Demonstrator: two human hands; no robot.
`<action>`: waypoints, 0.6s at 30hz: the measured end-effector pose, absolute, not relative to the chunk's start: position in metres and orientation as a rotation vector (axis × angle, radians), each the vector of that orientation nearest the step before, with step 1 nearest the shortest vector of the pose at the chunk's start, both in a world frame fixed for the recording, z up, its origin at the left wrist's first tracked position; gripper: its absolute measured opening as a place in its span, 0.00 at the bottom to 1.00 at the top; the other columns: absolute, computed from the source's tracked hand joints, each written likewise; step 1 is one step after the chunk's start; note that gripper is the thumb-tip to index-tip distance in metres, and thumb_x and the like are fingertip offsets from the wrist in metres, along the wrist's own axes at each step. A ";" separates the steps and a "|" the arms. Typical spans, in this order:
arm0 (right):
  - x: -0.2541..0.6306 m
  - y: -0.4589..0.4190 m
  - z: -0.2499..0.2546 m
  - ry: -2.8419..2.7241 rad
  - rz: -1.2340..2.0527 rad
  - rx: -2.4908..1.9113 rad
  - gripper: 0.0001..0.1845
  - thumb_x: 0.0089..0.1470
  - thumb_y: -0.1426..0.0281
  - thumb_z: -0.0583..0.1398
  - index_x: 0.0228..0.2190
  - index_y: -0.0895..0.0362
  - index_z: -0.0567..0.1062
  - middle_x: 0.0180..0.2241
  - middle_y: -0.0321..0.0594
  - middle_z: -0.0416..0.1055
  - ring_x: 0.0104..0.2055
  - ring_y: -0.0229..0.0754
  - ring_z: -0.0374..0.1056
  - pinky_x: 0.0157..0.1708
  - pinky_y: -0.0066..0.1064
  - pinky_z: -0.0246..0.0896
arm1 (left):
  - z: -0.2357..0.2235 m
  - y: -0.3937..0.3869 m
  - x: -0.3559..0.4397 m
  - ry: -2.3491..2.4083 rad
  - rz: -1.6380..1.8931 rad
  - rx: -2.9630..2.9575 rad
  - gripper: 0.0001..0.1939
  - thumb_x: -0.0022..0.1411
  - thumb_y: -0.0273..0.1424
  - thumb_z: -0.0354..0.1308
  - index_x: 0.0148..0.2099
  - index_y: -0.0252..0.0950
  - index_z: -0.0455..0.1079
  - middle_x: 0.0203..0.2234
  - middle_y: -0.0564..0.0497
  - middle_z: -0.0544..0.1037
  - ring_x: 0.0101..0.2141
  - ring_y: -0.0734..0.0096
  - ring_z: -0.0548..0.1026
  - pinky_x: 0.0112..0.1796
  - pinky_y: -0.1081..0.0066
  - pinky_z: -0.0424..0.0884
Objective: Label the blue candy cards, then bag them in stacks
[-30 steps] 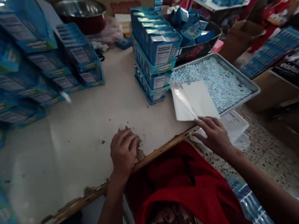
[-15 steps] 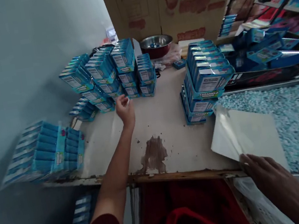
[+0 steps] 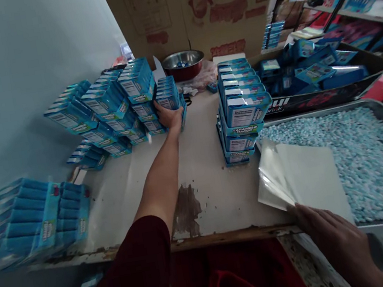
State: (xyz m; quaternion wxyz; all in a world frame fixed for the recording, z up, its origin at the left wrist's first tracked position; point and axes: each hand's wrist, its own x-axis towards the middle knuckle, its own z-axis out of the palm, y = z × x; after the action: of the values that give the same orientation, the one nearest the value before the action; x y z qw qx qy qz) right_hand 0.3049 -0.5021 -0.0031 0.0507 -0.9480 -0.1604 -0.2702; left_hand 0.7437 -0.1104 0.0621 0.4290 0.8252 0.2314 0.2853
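Observation:
My left hand (image 3: 170,117) reaches far across the white table (image 3: 211,179) and closes round a small stack of blue candy boxes (image 3: 169,97) beside the big pile of blue boxes (image 3: 113,107). My right hand (image 3: 332,237) lies at the table's near edge with its fingers spread on a sheet of clear film and white paper (image 3: 300,177). That sheet rests partly over a metal tray of pale blue candies (image 3: 367,154). A taller stack of blue boxes (image 3: 242,106) stands between the two hands.
A metal bowl (image 3: 183,62) and a large cardboard carton (image 3: 192,7) stand at the back. More blue boxes (image 3: 32,219) sit at the near left edge. A dark bin of loose boxes (image 3: 314,73) lies to the right. The wall is at the left.
My left hand left the table's near edge, reached out to the back and took hold of the small stack of boxes. The view swung left and up. My right hand stayed on the sheet.

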 end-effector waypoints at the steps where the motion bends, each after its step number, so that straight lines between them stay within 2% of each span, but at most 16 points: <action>1: 0.306 -0.501 -0.002 -0.390 -0.798 -2.875 0.16 0.75 0.59 0.56 0.49 0.47 0.83 0.38 0.40 0.87 0.35 0.49 0.85 0.32 0.39 0.74 | 0.062 -0.106 0.738 0.556 0.735 2.054 0.60 0.56 0.31 0.77 0.79 0.25 0.45 0.69 0.23 0.68 0.69 0.43 0.71 0.68 0.51 0.62; 4: 0.312 -0.499 0.003 -0.155 -0.704 -2.805 0.26 0.74 0.49 0.53 0.38 0.47 0.86 0.34 0.40 0.87 0.29 0.50 0.83 0.25 0.38 0.71 | 0.062 -0.093 0.710 0.501 0.795 2.027 0.60 0.49 0.30 0.80 0.77 0.31 0.51 0.69 0.28 0.70 0.69 0.42 0.71 0.69 0.50 0.64; 7: 0.318 -0.501 0.006 -0.001 -0.563 -2.690 0.29 0.71 0.44 0.55 0.35 0.48 0.88 0.33 0.40 0.87 0.26 0.50 0.82 0.24 0.38 0.71 | 0.063 -0.082 0.664 0.499 0.782 2.018 0.59 0.47 0.31 0.80 0.75 0.33 0.54 0.68 0.30 0.72 0.69 0.42 0.71 0.69 0.49 0.65; 12: 0.328 -0.504 0.014 0.077 -0.328 -2.540 0.25 0.66 0.49 0.57 0.38 0.51 0.89 0.34 0.43 0.88 0.30 0.52 0.83 0.31 0.39 0.73 | 0.047 -0.063 0.542 0.427 0.885 2.034 0.56 0.43 0.31 0.79 0.72 0.36 0.59 0.65 0.35 0.74 0.69 0.42 0.71 0.68 0.50 0.68; 14: 0.331 -0.499 0.022 0.099 -0.417 -2.535 0.24 0.65 0.52 0.58 0.37 0.53 0.88 0.34 0.44 0.87 0.29 0.50 0.81 0.32 0.39 0.72 | 0.033 -0.058 0.482 0.351 0.893 2.048 0.54 0.44 0.34 0.78 0.72 0.37 0.61 0.65 0.36 0.74 0.67 0.43 0.74 0.66 0.49 0.71; 18: 0.335 -0.463 0.049 0.098 -0.902 -2.506 0.17 0.67 0.56 0.62 0.32 0.52 0.84 0.33 0.45 0.85 0.33 0.49 0.79 0.37 0.40 0.71 | 0.000 -0.067 0.362 0.371 0.728 2.027 0.51 0.45 0.39 0.78 0.70 0.40 0.64 0.62 0.36 0.77 0.62 0.42 0.78 0.61 0.46 0.77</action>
State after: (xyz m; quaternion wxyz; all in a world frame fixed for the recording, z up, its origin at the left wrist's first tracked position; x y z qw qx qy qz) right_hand 0.3348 -0.4630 0.0488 0.2357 -0.9137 0.0359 -0.3290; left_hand 0.3622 -0.0671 -0.0005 0.4601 0.8235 0.1507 0.2959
